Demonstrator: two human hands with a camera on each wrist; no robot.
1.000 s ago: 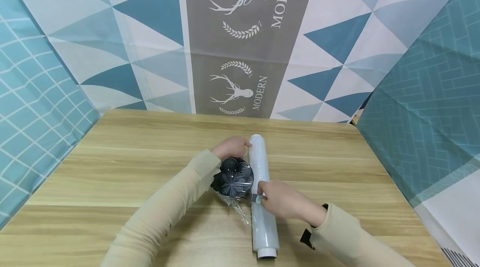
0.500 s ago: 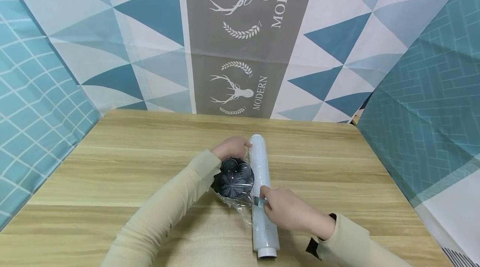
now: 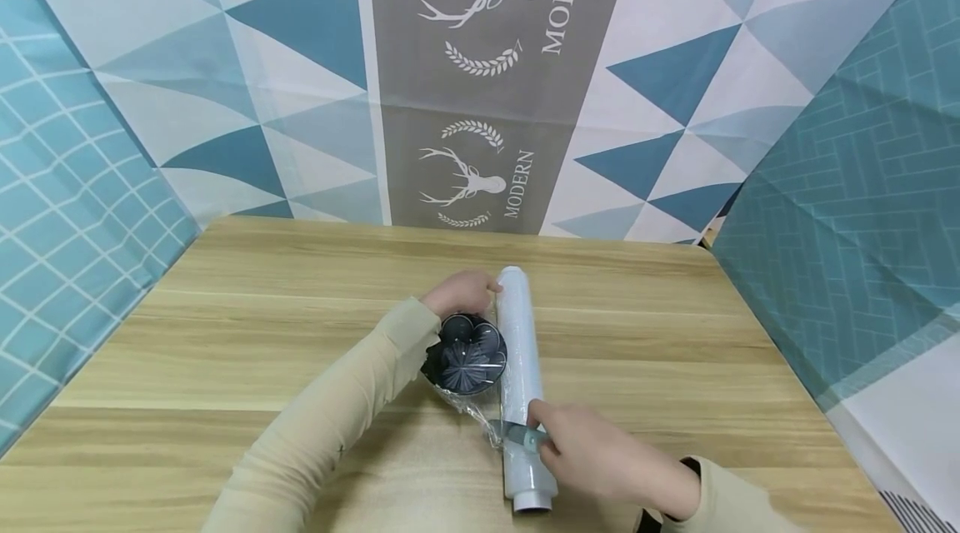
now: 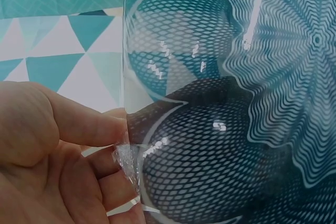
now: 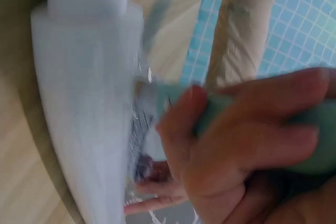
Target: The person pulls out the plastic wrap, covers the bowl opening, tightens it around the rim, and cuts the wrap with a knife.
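Note:
A dark round bowl (image 3: pixel 467 368) with a petal pattern on it stands by the middle of the table, clear film over its top. Along its right side lies a white roll of cling film (image 3: pixel 519 350). My left hand (image 3: pixel 463 293) is at the bowl's far side, near the roll's far end. In the left wrist view it pinches bunched film (image 4: pixel 126 163) at the patterned bowl's (image 4: pixel 294 56) edge. My right hand (image 3: pixel 596 451) grips a knife (image 3: pixel 517 433) by its pale green handle (image 5: pixel 320 135). The blade crosses the roll toward loose film hanging (image 3: pixel 468 406) beside the bowl.
The wooden table (image 3: pixel 262 333) reaches back to a wall cloth (image 3: pixel 300 100) with triangles and deer prints. Blue tiled cloth (image 3: pixel 67 208) hangs on the left, a teal one (image 3: pixel 840 183) on the right.
My right hand has drawn the knife toward the near end of the roll, and the loose film there has gathered into a narrow strand. My left hand and the bowl stay in place.

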